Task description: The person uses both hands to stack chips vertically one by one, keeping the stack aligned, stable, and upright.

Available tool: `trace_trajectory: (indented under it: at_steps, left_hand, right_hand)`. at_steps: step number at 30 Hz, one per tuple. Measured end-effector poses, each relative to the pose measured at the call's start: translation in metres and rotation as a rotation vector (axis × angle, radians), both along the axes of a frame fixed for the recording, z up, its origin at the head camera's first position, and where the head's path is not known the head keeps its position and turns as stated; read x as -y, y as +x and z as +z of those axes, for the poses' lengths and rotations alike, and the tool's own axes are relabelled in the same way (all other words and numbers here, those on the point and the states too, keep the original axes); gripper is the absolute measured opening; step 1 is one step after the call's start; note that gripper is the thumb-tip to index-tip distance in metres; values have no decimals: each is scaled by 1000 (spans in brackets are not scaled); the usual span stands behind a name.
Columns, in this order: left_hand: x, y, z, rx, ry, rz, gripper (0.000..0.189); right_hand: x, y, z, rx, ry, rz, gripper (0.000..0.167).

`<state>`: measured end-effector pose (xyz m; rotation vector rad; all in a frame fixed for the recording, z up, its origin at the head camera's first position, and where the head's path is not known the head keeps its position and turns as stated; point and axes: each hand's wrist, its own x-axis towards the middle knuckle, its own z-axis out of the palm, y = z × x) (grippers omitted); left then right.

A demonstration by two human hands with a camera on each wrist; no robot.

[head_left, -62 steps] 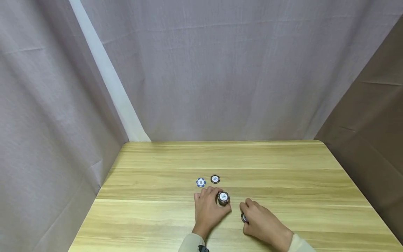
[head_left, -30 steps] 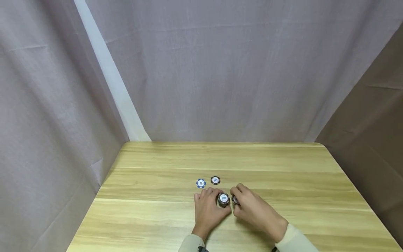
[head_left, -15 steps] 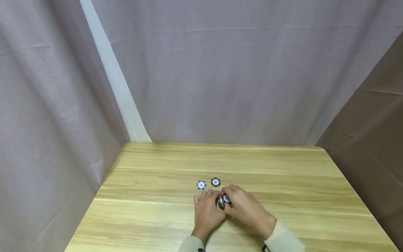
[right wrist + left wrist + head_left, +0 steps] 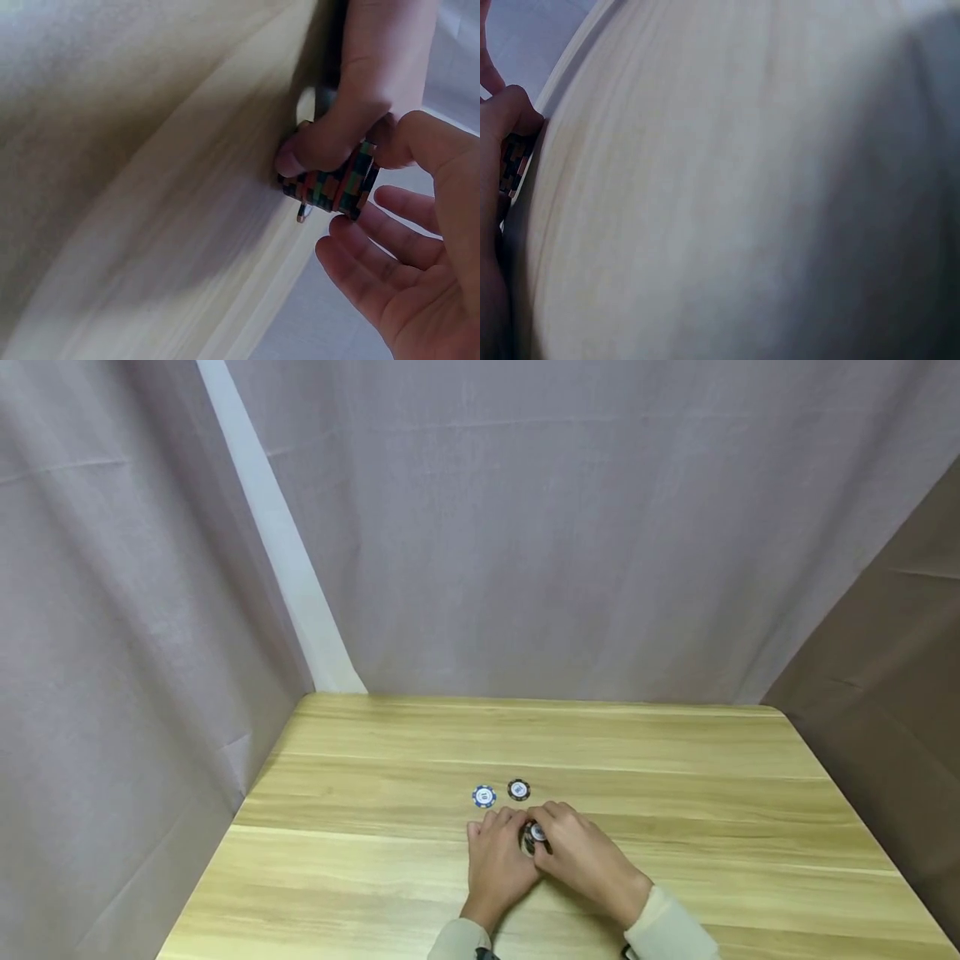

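In the head view a stack of dark poker chips point(image 4: 532, 842) stands on the wooden table between both hands. My left hand point(image 4: 497, 864) curls its thumb and fingers round the stack's left and near side. From the right, my right hand point(image 4: 592, 862) pinches a dark poker chip point(image 4: 537, 832) at the top of the stack. How many chips it holds is hidden by the fingers. The right wrist view shows the stack's striped edges point(image 4: 322, 187), with the left thumb point(image 4: 322, 150) across them. Only a sliver of the stack point(image 4: 513, 161) appears in the left wrist view.
Two single chips lie flat behind the hands: a blue one point(image 4: 483, 797) marked 10 and a dark one point(image 4: 519, 790). Grey curtains point(image 4: 525, 543) hang behind the wooden table point(image 4: 360, 877), and a brown one point(image 4: 885, 677) hangs on the right.
My right hand has carried its dark chip leftward and onto the stack, where it first overlapped off-centre and now sits more in line. The left hand has stayed round the stack.
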<state>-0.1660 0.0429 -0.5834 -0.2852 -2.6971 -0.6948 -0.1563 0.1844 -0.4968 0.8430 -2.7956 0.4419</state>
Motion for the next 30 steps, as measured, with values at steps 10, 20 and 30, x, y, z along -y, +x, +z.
trace_trajectory:
  at_steps: [10, 20, 30]
  left_hand:
    - [0, 0, 5, 39, -23, 1, 51]
    - [-2, 2, 8, 65, 27, -13, 52]
    - [5, 3, 7, 59, 75, -20, 50]
  right_hand:
    - [-2, 5, -7, -21, -58, -27, 39]
    - [-7, 13, -24, 158, -313, -212, 54]
    - [-6, 13, -46, 344, -549, -276, 55]
